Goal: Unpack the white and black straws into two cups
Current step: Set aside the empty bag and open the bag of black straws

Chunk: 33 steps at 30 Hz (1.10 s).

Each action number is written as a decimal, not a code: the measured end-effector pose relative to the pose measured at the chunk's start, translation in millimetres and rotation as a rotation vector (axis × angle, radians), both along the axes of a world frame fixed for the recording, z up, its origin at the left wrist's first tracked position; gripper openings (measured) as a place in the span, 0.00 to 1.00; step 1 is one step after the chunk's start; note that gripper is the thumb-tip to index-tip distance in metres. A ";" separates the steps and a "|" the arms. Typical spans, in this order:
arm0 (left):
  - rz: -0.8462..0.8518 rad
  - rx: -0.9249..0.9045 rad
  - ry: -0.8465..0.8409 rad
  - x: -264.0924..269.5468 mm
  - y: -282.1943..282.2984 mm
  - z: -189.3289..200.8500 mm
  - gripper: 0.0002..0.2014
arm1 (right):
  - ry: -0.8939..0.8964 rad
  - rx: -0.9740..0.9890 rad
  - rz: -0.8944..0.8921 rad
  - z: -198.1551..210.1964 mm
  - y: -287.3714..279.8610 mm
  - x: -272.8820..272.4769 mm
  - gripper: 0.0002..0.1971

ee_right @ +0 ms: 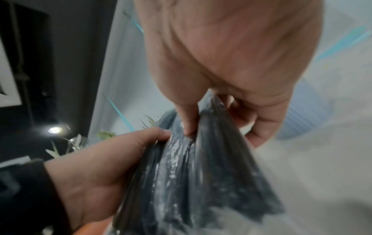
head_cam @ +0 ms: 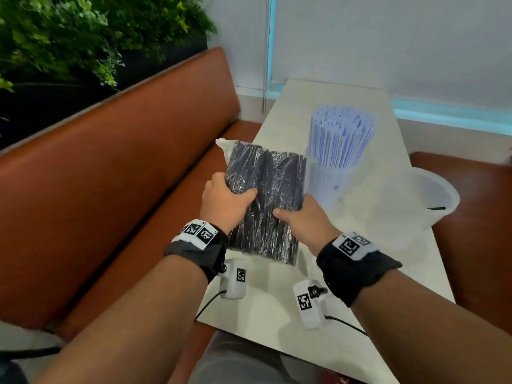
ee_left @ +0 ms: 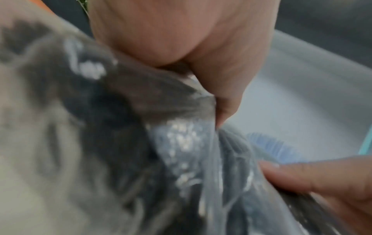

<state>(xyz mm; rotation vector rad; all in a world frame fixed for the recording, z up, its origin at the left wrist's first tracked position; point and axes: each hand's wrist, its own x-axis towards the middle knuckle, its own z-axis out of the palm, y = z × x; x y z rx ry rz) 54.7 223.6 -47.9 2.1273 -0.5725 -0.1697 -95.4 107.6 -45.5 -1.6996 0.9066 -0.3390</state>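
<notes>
A clear plastic pack of black straws (head_cam: 266, 200) is held above the table's near left part. My left hand (head_cam: 225, 199) grips its left side, thumb on top. My right hand (head_cam: 300, 217) pinches the plastic on its right side. In the right wrist view the thumb and fingers of my right hand (ee_right: 203, 120) pinch a fold of the pack (ee_right: 201, 174), with my left hand (ee_right: 112, 157) beside it. The left wrist view shows the crumpled pack (ee_left: 161, 151) up close. White straws (head_cam: 339, 137) stand in a clear cup (head_cam: 327, 184). A second clear cup (head_cam: 426, 195) holds one black straw (head_cam: 436, 208).
The pale table (head_cam: 277, 314) is narrow, with an orange bench (head_cam: 110, 167) on its left and an orange seat (head_cam: 476, 239) on its right. Green plants (head_cam: 83, 37) stand behind the bench. A wall and window frame close the far end.
</notes>
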 end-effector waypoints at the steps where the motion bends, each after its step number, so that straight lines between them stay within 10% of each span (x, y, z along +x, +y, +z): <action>1: -0.020 -0.118 0.009 -9.6 -1.1 8.6 0.30 | -0.061 -0.029 -0.019 12.0 -2.2 -11.5 0.31; 5: -0.204 -0.516 0.176 -66.6 -5.0 30.4 0.28 | -0.455 0.079 0.002 47.0 -9.6 -70.2 0.30; 13: -0.474 -0.796 0.329 -152.0 -32.3 19.3 0.42 | -0.701 -0.127 -0.202 42.6 -15.7 -179.7 0.33; 33: -0.336 -0.648 0.275 -153.5 -44.3 47.1 0.09 | -0.530 -0.439 -0.617 44.0 -37.2 -209.5 0.15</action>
